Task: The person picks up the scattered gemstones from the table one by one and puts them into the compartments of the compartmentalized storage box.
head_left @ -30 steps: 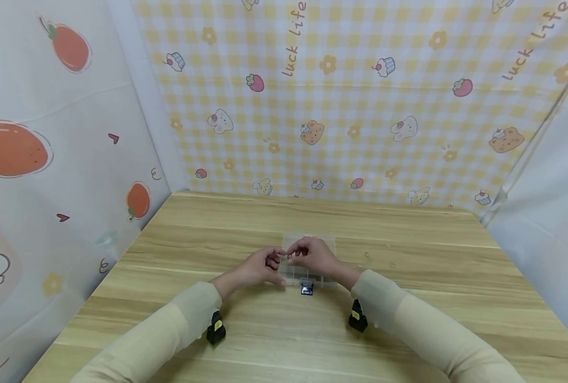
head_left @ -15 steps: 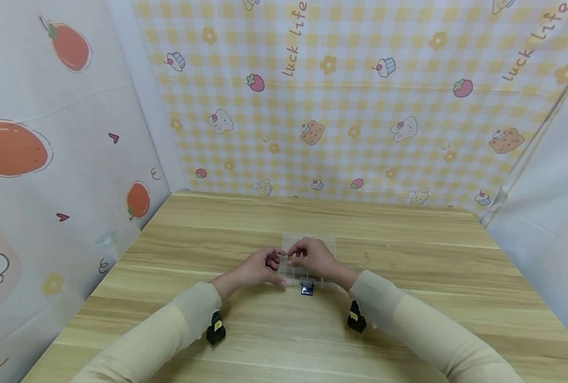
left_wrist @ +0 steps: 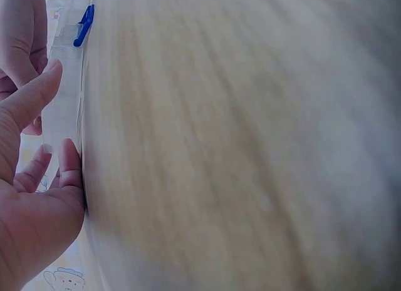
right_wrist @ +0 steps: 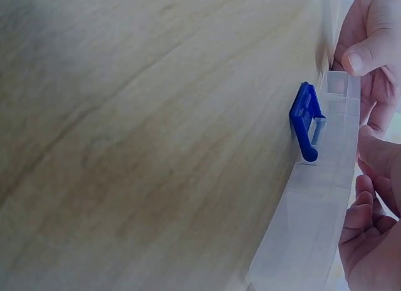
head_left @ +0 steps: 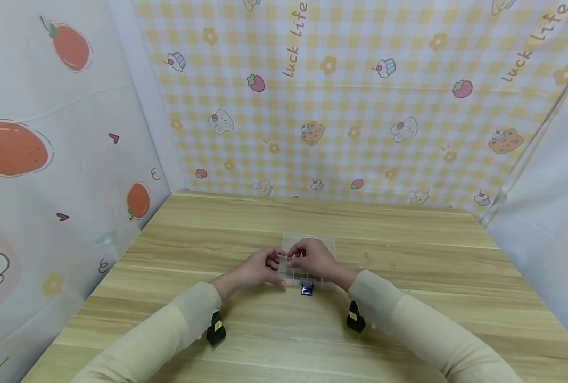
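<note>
A clear plastic compartment box (head_left: 300,274) sits on the table with its lid (head_left: 307,235) folded back and its blue latch (right_wrist: 305,119) hanging at the front. My left hand (head_left: 260,266) lies against the box's left end, thumb stretched to the front corner and forefinger reaching along the back; the other fingers curve loosely outside it. Over the left compartments, my right hand (head_left: 314,256) pinches a tiny reddish-brown piece (head_left: 289,258) between thumb and forefinger. Its kind is too small to tell. The right hand covers the box's right compartments in the head view.
Several tiny, pale ring-like pieces (head_left: 392,265) lie on the wooden table (head_left: 284,340) right of the box. Black wrist cameras, one of them the left camera (head_left: 215,330), hang under both sleeves. A checked curtain (head_left: 351,106) stands behind the table, white curtains at the sides.
My right wrist has shifted very slightly left, and the pinched piece has turned a little between the fingertips. The left hand and the box have stayed still.
</note>
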Available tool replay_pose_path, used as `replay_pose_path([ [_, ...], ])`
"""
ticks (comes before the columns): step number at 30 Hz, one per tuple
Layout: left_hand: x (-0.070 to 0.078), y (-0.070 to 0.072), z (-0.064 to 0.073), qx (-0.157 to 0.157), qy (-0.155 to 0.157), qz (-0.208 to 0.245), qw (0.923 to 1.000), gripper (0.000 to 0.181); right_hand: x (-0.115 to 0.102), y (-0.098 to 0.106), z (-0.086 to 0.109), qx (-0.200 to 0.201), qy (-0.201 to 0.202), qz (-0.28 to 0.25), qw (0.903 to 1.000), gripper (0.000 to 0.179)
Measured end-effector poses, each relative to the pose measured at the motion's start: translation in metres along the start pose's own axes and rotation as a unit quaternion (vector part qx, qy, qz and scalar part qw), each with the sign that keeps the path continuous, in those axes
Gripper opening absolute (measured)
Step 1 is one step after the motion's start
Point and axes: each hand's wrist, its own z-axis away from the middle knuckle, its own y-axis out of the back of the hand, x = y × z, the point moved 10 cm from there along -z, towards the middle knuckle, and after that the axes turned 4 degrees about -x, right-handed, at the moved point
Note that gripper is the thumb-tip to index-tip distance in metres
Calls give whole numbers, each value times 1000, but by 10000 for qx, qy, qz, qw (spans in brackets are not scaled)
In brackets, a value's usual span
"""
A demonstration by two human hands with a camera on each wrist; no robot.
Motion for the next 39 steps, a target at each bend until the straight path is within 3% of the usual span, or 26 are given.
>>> replay_pose_path([
  [18, -2, 0, -1, 21, 76, -114, 9999, 74, -2, 7, 4, 150, 59, -86, 9998, 13],
  [39, 1, -1, 0, 5, 40, -68, 10000, 74, 29, 50, 34, 544, -198, -758, 9954, 21],
])
